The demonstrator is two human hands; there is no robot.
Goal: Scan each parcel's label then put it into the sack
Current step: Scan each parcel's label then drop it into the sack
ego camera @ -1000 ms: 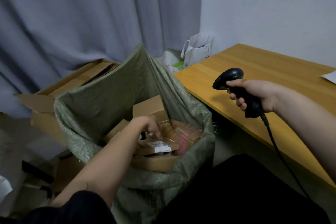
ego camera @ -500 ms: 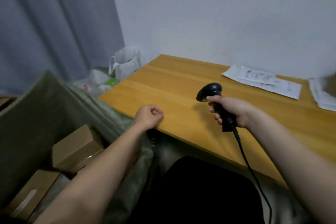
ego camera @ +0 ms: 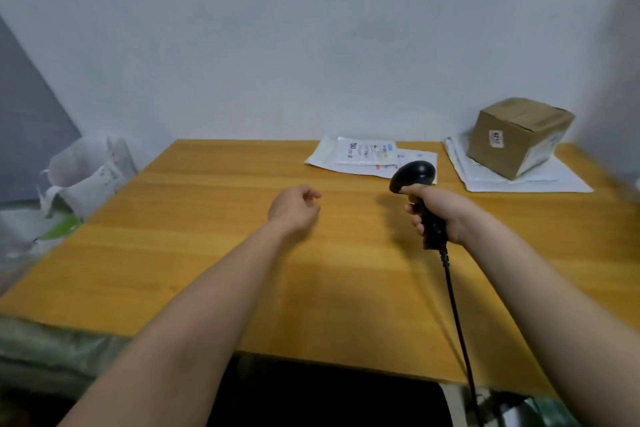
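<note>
The right hand (ego camera: pixel 441 211) grips the scanner (ego camera: pixel 419 194) by its handle, fingers wrapped round it and the head tipped forward and left, so the window faces the far part of the tabletop (ego camera: pixel 207 253) where the post lies. Its cord (ego camera: pixel 457 322) trails back over the near edge, slack enough not to drag on the aim. The left hand (ego camera: pixel 294 206) hangs just above the wood to the left of the scanner, fingers loosely curled and holding nothing. It looks free to reach for the next parcel while the other hand keeps the scanner ready.

Of the parcels, a brown box (ego camera: pixel 517 135) sits at the far right on a pile of white mailers (ego camera: pixel 540 180), a small label turned toward the person. A flat mailer (ego camera: pixel 367 152) with a printed label face up lies far centre, just beyond the scanner head, on another white envelope. Both labels are exposed, which suits scanning before lifting.

Only a strip of the green sack (ego camera: pixel 52 343) shows, at the near left below the tabletop edge, close enough for the left hand to drop things in. A white bag (ego camera: pixel 86 177) stands off the left edge.
</note>
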